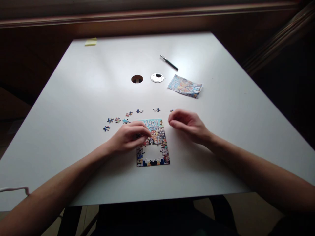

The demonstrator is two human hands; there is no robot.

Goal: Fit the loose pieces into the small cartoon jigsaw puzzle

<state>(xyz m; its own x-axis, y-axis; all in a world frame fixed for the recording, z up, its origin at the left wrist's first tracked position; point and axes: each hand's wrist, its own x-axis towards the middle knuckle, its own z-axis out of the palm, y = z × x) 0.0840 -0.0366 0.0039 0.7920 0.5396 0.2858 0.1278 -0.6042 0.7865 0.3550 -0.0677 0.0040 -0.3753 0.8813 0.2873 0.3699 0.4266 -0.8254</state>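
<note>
A partly assembled jigsaw puzzle (166, 149) lies near the table's front edge, with a white gap in its lower middle. Over its upper left part rests my left hand (130, 136), fingers curled together and tips close to the picture. Whatever those fingers pinch is hidden. My right hand (188, 126) hovers just right of the puzzle's top corner, thumb and fingers curled inward; I cannot make out anything in it. A loose puzzle piece (171, 110) shows partly beyond its fingertips. Several loose pieces, among them a blue puzzle piece (125, 121), lie by my left hand.
More loose pieces, including a dark and white puzzle piece (156, 109), sit behind the puzzle. Farther back are a creased picture sheet (185, 86), a pen (169, 62), a round metal cover (157, 77), a table hole (137, 79) and yellow sticky notes (91, 42).
</note>
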